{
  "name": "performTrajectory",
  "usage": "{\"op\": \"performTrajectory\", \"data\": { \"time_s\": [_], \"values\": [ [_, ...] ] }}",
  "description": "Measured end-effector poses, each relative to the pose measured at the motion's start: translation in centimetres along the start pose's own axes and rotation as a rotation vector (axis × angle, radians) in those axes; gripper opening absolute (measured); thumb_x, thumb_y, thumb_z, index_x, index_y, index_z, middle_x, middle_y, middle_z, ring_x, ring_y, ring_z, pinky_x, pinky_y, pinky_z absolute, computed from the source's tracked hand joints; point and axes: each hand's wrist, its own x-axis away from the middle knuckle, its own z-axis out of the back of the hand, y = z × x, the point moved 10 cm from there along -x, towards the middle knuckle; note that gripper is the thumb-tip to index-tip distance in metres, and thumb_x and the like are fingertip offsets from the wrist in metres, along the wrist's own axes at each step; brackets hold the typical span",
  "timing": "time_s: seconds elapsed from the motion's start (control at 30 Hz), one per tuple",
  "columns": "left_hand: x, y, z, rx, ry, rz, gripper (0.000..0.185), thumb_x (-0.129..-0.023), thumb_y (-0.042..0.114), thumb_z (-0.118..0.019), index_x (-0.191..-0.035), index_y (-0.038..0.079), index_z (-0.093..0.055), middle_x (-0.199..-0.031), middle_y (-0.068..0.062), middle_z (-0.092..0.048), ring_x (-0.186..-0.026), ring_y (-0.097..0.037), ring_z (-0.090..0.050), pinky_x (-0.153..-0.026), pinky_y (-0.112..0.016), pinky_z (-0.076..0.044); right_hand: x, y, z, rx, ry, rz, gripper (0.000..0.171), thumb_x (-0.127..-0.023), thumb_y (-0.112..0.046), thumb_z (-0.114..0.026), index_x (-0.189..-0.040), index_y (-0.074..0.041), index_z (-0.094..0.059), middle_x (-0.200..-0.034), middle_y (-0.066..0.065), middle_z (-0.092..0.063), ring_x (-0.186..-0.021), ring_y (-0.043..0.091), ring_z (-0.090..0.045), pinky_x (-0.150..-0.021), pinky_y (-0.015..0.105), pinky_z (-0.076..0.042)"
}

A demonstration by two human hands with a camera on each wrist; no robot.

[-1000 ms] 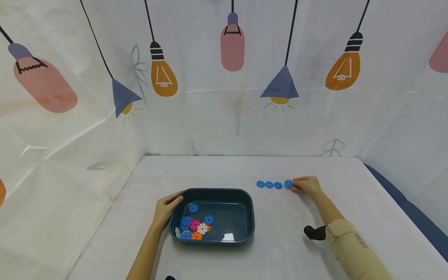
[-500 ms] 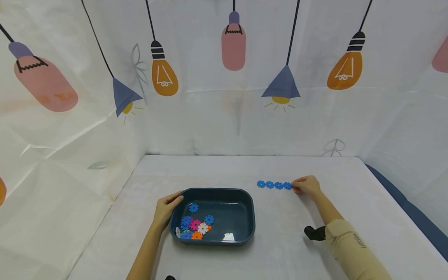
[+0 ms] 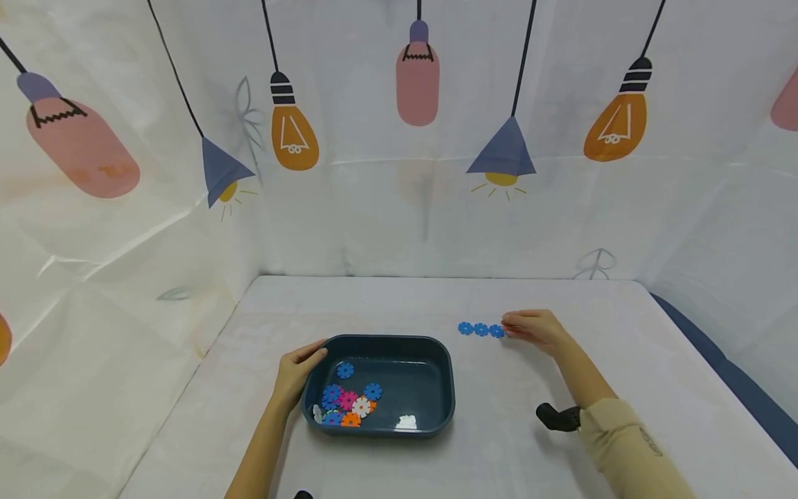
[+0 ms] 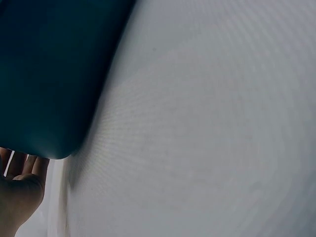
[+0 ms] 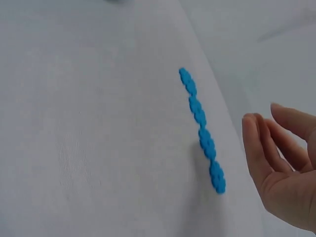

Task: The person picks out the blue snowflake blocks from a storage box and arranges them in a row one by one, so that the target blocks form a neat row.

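A row of four blue gear-shaped discs [image 5: 201,129] lay flat on the desk [image 3: 399,305], right of centre, edges meshed in a straight line. The right hand [image 3: 535,327] hovered over its right end, fingers loosely extended and apart, holding nothing. Judged part done: blue discs [image 3: 345,370] were left in the tray [image 3: 436,388] among pink, orange and white ones, heaped at its near left. The left hand [image 3: 296,374] gripped the tray's left rim. Discs appeared thin, toothed, hard plastic; the tray smooth, dark teal, round-cornered; the desk covered in matte white sheeting.
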Motion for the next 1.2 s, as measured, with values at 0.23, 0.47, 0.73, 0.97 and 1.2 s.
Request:
{"op": "performTrajectory", "data": {
  "time_s": [0.23, 0.47, 0.73, 0.97, 1.2],
  "values": [
    [0.0, 0.0, 0.0, -0.008, 0.000, -0.001, 0.039, -0.090, 0.015, -0.064, -0.124, -0.002, -0.059, -0.128, -0.017, -0.057, -0.098, 0.008, -0.056, -0.086, -0.011, -0.044, 0.2, -1.1, -6.2, -0.084, -0.111, 0.020, 0.037, -0.092, 0.002, -0.055, -0.123, 0.021, -0.047, -0.092, 0.006, -0.070, -0.086, 0.016, -0.068, -0.080, 0.029, -0.054],
    [0.0, 0.0, -0.1, 0.000, -0.002, 0.006, 0.039, -0.090, 0.015, -0.064, -0.125, -0.002, -0.059, -0.128, -0.017, -0.057, -0.098, 0.008, -0.056, -0.086, -0.011, -0.044, 0.3, -1.5, -12.7, -0.073, -0.167, 0.027, 0.044, -0.091, 0.002, -0.056, -0.127, 0.023, -0.041, -0.094, 0.006, -0.070, -0.086, 0.016, -0.068, -0.080, 0.029, -0.054],
    [0.1, 0.1, 0.0, -0.002, -0.003, 0.008, 0.040, -0.090, 0.015, -0.063, -0.125, -0.002, -0.059, -0.129, -0.016, -0.056, -0.099, 0.008, -0.056, -0.086, -0.011, -0.044, 0.4, -0.1, -20.4, -0.066, -0.260, -0.009, 0.042, -0.091, 0.000, -0.058, -0.125, 0.021, -0.045, -0.098, 0.012, -0.070, -0.084, 0.016, -0.068, -0.080, 0.031, -0.054],
    [0.0, 0.0, 0.2, -0.001, 0.001, 0.008, 0.039, -0.090, 0.015, -0.064, -0.125, -0.002, -0.059, -0.129, -0.016, -0.057, -0.099, 0.008, -0.056, -0.086, -0.011, -0.044, -0.4, 3.0, -24.9, -0.098, -0.220, -0.118, 0.036, -0.089, 0.002, -0.059, -0.120, 0.019, -0.052, -0.095, 0.016, -0.070, -0.079, 0.018, -0.068, -0.079, 0.034, -0.055],
    [0.1, 0.0, 0.0, 0.005, 0.000, 0.004, 0.039, -0.090, 0.014, -0.063, -0.125, -0.003, -0.059, -0.128, -0.018, -0.057, -0.098, 0.007, -0.056, -0.086, -0.012, -0.045, -1.3, 5.8, -27.4, -0.100, -0.170, -0.174, 0.032, -0.086, 0.004, -0.063, -0.114, 0.017, -0.058, -0.101, 0.023, -0.068, -0.085, 0.024, -0.068, -0.082, 0.038, -0.054]
  ]
}}
